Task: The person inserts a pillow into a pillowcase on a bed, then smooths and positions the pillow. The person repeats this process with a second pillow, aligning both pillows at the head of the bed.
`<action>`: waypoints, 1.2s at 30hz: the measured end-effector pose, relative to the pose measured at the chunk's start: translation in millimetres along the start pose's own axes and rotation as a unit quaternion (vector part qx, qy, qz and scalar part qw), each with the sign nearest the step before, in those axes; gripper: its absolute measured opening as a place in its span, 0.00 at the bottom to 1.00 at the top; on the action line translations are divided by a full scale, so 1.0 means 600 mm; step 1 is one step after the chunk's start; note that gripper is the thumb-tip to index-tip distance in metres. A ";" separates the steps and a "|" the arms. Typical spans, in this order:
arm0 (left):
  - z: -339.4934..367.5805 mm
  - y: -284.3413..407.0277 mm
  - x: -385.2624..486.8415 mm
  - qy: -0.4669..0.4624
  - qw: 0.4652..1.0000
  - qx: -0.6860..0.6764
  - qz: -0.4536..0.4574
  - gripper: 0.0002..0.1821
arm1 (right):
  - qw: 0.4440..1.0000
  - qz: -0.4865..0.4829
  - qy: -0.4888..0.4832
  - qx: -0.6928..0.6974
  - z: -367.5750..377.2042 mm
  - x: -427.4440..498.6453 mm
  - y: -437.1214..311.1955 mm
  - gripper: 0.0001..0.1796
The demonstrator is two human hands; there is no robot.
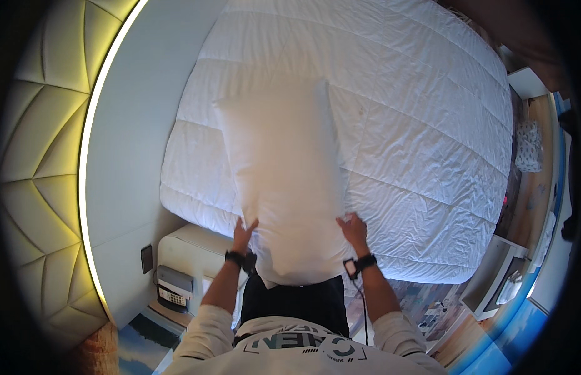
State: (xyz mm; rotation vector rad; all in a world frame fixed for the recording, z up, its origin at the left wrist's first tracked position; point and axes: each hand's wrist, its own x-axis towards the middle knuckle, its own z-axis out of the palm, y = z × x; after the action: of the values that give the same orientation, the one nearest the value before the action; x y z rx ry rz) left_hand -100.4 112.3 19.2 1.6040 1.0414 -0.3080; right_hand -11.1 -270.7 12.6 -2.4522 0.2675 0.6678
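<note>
A white pillow [290, 173] lies lengthwise before me on the white quilted duvet [412, 140] of a bed. Its near end reaches past the mattress edge to my dark trousers. My left hand [245, 234] grips the pillow's left edge near that end, thumb on top, with creases in the fabric beside it. Opposite, my right hand [355, 230] pinches the right edge between thumb and fingers. Each wrist wears a black strap with a small device, and a cable hangs from the right one.
Left of the bed stands a pale bedside cabinet [192, 239], with a telephone [173, 295] beside it. A lit padded headboard wall [46, 136] curves along the left. At right are a patterned pouch [528, 146] on a wooden ledge and an open white drawer-like box [492, 276].
</note>
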 end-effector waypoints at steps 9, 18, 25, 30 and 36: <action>0.027 -0.112 -0.179 -0.108 0.968 -0.204 -0.101 0.34 | 0.869 0.100 -0.187 0.447 -0.024 0.261 -0.190 0.47; -0.069 0.029 -0.207 -0.098 0.963 -0.233 -0.094 0.28 | 0.854 0.075 -0.167 0.487 -0.068 0.215 -0.342 0.30; -0.233 0.185 -0.292 -0.120 0.970 -0.204 0.055 0.22 | 0.841 0.000 -0.139 0.523 -0.064 0.120 -0.349 0.22; -0.263 0.209 -0.342 -0.069 0.994 -0.007 0.087 0.21 | 0.842 -0.149 -0.070 0.514 -0.037 0.027 -0.316 0.21; -0.285 0.255 -0.284 -0.074 0.983 -0.051 0.163 0.21 | 0.822 -0.056 -0.041 0.565 -0.090 0.043 -0.401 0.20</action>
State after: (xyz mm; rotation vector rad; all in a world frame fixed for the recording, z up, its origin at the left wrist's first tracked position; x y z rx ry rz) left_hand -137.9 191.8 291.1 1.6024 0.6570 -0.1465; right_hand 111.7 -107.4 152.8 -1.2725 0.3467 0.3698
